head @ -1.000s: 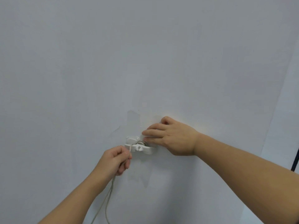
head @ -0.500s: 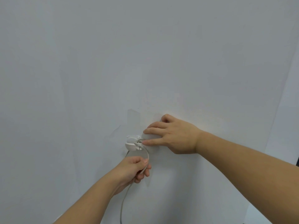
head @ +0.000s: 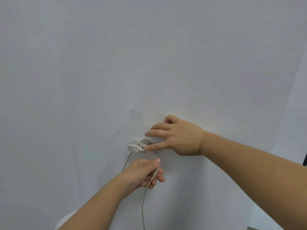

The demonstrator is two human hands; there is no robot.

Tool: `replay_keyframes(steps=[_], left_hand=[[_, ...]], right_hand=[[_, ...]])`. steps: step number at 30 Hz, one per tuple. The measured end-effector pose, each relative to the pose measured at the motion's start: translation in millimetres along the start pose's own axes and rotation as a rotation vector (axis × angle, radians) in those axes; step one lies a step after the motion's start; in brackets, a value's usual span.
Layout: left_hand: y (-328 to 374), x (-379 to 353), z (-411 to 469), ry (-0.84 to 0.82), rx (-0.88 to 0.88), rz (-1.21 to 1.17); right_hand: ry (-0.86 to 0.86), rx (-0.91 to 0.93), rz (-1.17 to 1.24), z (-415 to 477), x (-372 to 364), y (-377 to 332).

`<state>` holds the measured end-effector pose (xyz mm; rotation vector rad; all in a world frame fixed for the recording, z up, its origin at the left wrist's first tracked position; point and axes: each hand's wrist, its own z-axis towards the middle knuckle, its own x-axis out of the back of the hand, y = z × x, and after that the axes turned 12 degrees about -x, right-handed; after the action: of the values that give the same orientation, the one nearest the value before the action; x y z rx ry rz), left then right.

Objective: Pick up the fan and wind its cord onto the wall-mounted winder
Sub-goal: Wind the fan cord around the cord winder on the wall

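cord (head: 143, 205) cut off below, white shape (head: 66, 220) cropped

The winder (head: 134, 146) sits on the wall (head: 149, 55), just below and left of a patch (head: 136, 118) stuck to the wall, and turns of the cord (head: 142, 205) lie around it. The right hand (head: 178, 136) lies flat on the wall to the right of the winder, one fingertip touching its right edge. The left hand (head: 143, 173) is directly below the winder and apart from it, gripping the cord, which runs down past the forearm to the bottom edge. A rounded object (head: 66, 219) lies low, left of that forearm.
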<state>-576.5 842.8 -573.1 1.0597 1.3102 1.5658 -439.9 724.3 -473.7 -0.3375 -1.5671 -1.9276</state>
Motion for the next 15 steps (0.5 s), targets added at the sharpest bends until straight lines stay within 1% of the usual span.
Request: replay_keyframes(steps=[2,5,10,15], left_hand=[[-2,-1,0,-0.046,0.057,0.045],[-5,1,2,-0.085,0.047,0.051],[-5,0,0,-0.146,-0.055,0.090],[1,-11,2,-0.180,-0.204,0.084]], right_hand=[[0.003,-0.006,0.004,0,1,0],[0.009,-0.017,0.015,0,1,-1],[0.023,-0.025,0.032,0,1,-2],[0.020,-0.039,0.036,0,1,-3]])
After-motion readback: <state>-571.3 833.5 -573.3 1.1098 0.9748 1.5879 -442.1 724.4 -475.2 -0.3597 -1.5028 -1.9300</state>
